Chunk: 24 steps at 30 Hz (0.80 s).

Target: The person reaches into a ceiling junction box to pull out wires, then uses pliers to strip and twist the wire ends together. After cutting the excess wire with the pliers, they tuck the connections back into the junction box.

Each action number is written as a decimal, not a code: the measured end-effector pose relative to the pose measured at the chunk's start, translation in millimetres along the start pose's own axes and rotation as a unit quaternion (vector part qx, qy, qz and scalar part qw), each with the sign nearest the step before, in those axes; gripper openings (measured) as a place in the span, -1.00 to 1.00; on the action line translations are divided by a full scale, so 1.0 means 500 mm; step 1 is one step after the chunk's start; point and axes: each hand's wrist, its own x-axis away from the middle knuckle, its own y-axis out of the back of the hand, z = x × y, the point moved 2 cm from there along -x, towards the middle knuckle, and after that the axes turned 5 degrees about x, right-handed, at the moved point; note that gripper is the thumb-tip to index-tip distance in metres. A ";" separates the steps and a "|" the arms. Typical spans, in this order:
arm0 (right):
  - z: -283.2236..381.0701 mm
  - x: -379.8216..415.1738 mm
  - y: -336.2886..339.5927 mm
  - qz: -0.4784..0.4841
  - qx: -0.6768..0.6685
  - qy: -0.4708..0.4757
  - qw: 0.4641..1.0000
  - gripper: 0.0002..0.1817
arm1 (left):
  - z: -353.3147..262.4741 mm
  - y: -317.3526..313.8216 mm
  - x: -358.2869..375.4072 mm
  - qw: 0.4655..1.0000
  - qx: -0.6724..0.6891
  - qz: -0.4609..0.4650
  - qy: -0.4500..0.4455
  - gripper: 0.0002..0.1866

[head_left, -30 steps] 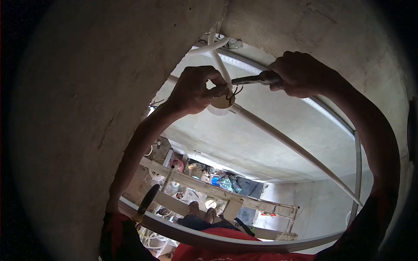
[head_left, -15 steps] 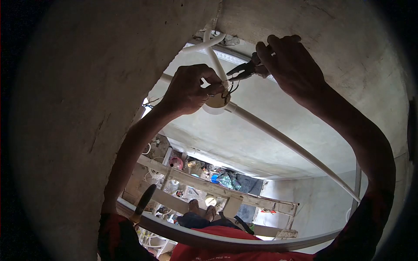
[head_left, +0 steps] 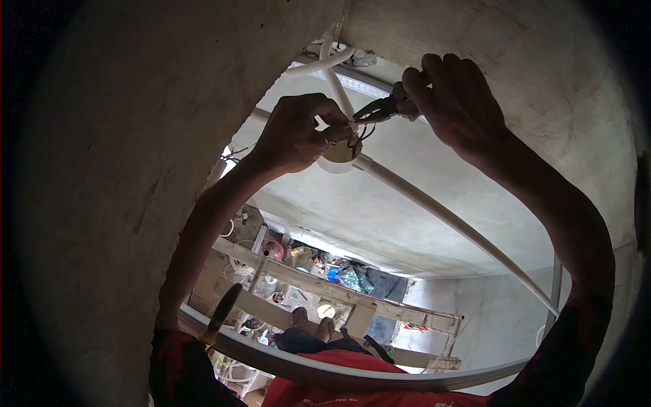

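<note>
My left hand (head_left: 298, 132) pinches the ends of thin wires just above a round junction box (head_left: 341, 150). Dark wires (head_left: 361, 136) curl out of the box beside my fingertips. In my right hand (head_left: 458, 102) is a pair of pliers (head_left: 377, 110), its jaws pointing left and touching or nearly touching the wire ends at my left fingertips. The jaws look closer together at the tips. White conduit (head_left: 447, 220) runs from the box down to the right, and another pipe (head_left: 337, 88) rises behind my left hand.
A curved rail (head_left: 359, 378) crosses below my arms. Far below are a wooden scaffold (head_left: 352, 298), my feet (head_left: 325, 328), a pink basin (head_left: 273, 249) and scattered items. A rough concrete surface (head_left: 122, 169) fills the left; a dark-tipped tool (head_left: 224, 308) stands by my left sleeve.
The pliers' jaws have narrowed and now meet the wire ends by my left fingertips. My left hand has shifted slightly up and right.
</note>
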 end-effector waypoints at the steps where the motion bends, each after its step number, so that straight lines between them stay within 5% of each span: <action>1: -0.002 -0.002 0.002 -0.027 0.001 0.005 1.000 -0.62 | 0.004 0.000 0.000 1.000 0.001 0.001 0.002 -0.77; 9: -0.028 -0.047 0.018 -0.101 0.005 0.053 0.993 -0.74 | 0.003 0.002 0.001 0.998 -0.011 -0.002 -0.058 -0.77; 11: -0.028 -0.032 0.020 0.143 -0.086 0.020 0.986 -0.72 | 0.005 -0.003 0.003 0.996 -0.022 -0.019 -0.079 -0.77; 13: -0.051 -0.054 0.041 0.486 -0.353 -0.096 0.794 -0.69 | 0.007 -0.006 0.003 0.994 -0.036 -0.031 -0.100 -0.77; 14: -0.045 -0.064 0.060 0.607 -0.435 -0.175 0.642 -0.69 | 0.007 -0.011 0.005 0.991 -0.025 -0.042 -0.121 -0.78; 15: -0.052 -0.054 0.042 0.626 -0.460 -0.154 0.610 -0.78 | 0.006 -0.012 0.007 0.988 -0.015 -0.055 -0.142 -0.78; 18: -0.061 -0.076 0.039 0.631 -0.432 -0.174 0.620 -0.78 | 0.005 -0.012 0.004 0.986 -0.053 -0.044 -0.149 -0.79; 20: -0.053 -0.062 0.023 0.617 -0.405 -0.109 0.666 -0.76 | 0.008 -0.015 0.002 0.991 -0.036 -0.035 -0.128 -0.79; 22: -0.053 -0.061 0.023 0.541 -0.306 -0.047 0.782 -0.76 | 0.011 -0.014 0.002 0.993 -0.021 -0.028 -0.110 -0.79; 24: -0.063 -0.048 0.023 0.508 -0.289 -0.051 0.810 -0.77 | 0.012 -0.010 0.003 0.994 -0.022 -0.025 -0.108 -0.79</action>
